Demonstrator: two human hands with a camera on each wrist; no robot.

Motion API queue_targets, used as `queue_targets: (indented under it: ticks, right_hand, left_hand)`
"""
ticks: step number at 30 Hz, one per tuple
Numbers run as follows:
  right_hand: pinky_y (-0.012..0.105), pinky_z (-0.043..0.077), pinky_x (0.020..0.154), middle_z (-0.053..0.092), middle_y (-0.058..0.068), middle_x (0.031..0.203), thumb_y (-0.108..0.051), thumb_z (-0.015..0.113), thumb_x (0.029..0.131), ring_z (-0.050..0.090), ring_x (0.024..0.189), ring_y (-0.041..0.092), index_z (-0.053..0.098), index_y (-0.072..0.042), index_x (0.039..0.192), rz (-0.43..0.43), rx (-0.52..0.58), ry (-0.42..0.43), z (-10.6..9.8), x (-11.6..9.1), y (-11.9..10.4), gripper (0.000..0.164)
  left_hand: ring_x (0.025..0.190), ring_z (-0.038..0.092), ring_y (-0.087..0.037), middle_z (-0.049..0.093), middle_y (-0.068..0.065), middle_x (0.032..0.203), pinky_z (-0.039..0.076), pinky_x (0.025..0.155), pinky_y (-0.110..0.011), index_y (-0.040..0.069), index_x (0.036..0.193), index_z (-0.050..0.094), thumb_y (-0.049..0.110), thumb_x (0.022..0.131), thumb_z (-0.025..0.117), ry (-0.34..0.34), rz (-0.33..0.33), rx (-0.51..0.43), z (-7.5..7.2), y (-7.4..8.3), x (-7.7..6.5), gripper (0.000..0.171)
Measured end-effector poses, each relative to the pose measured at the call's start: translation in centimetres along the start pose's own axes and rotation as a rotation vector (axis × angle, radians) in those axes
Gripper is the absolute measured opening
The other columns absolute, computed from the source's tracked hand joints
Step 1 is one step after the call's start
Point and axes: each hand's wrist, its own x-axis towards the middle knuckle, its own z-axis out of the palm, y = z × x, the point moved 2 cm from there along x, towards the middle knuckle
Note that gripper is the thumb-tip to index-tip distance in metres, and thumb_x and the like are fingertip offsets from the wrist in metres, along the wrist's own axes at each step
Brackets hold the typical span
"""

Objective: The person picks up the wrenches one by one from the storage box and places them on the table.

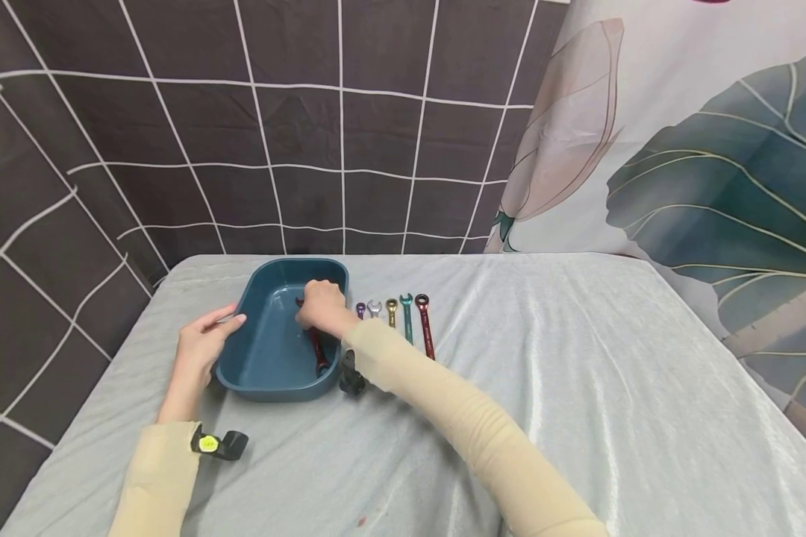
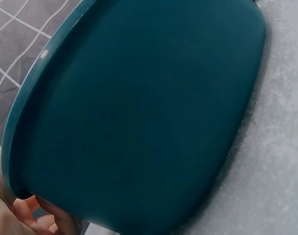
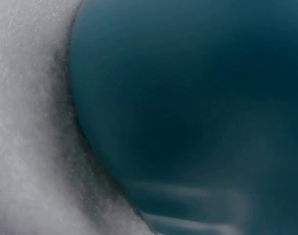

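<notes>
A blue plastic bin (image 1: pixel 262 365) with rounded corners stands on the table. My left hand (image 1: pixel 200 344) holds its left rim, thumb at the edge. Fingers (image 2: pixel 50 218) curl beneath the rim in the left wrist view. Inside the bin, at its right side, lies a dark red wrench (image 1: pixel 318 349). My right hand (image 1: pixel 324 307) reaches over the right wall and grips this wrench with curled fingers; the hand covers the wrench's middle, and the fingertips are hidden. The right wrist view shows only the bin's outer wall (image 3: pixel 188 107) and cloth.
Right of the bin several wrenches lie in a row: purple (image 1: pixel 360 309), silver (image 1: pixel 375 307), gold (image 1: pixel 392 309), green (image 1: pixel 407 317) and red (image 1: pixel 425 324). My right forearm hides some lower ends. Pale grey cloth (image 1: pixel 544 388) covers the table, and a dark checked curtain (image 1: pixel 309 127) hangs behind.
</notes>
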Motion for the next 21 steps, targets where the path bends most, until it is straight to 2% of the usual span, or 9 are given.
queue_targets:
  ticks: [10,16,21]
  right_hand:
    - [0.02,0.04,0.039,0.056,0.002,0.059,-0.013,0.074,0.076,0.054,0.047,0.011,0.066,-0.008,0.077,0.002,0.066,-0.026,0.31,0.05,0.16,0.009]
    - [0.019,0.04,0.039,0.051,0.0,0.046,-0.011,0.076,0.073,0.054,0.041,0.01,0.063,-0.008,0.064,0.057,0.158,-0.094,0.79,0.53,0.53,0.016]
    - [0.019,0.038,0.04,0.048,-0.002,0.041,-0.012,0.076,0.071,0.049,0.038,0.008,0.057,-0.012,0.054,0.038,0.18,-0.101,0.73,0.59,0.71,0.025]
  left_hand:
    - [0.136,0.041,-0.027,0.043,-0.01,0.15,0.034,0.113,-0.042,0.013,0.142,0.047,0.033,0.092,0.062,-0.002,0.006,0.01,-0.01,-0.18,-0.01,0.056]
    - [0.134,0.043,-0.026,0.044,-0.01,0.149,0.035,0.112,-0.042,0.013,0.142,0.047,0.034,0.092,0.062,-0.002,0.008,0.016,0.04,-0.18,0.0,0.056]
    - [0.128,0.046,-0.022,0.048,-0.008,0.146,0.036,0.111,-0.04,0.015,0.142,0.048,0.035,0.092,0.062,0.006,0.011,0.024,0.09,-0.02,-0.02,0.055]
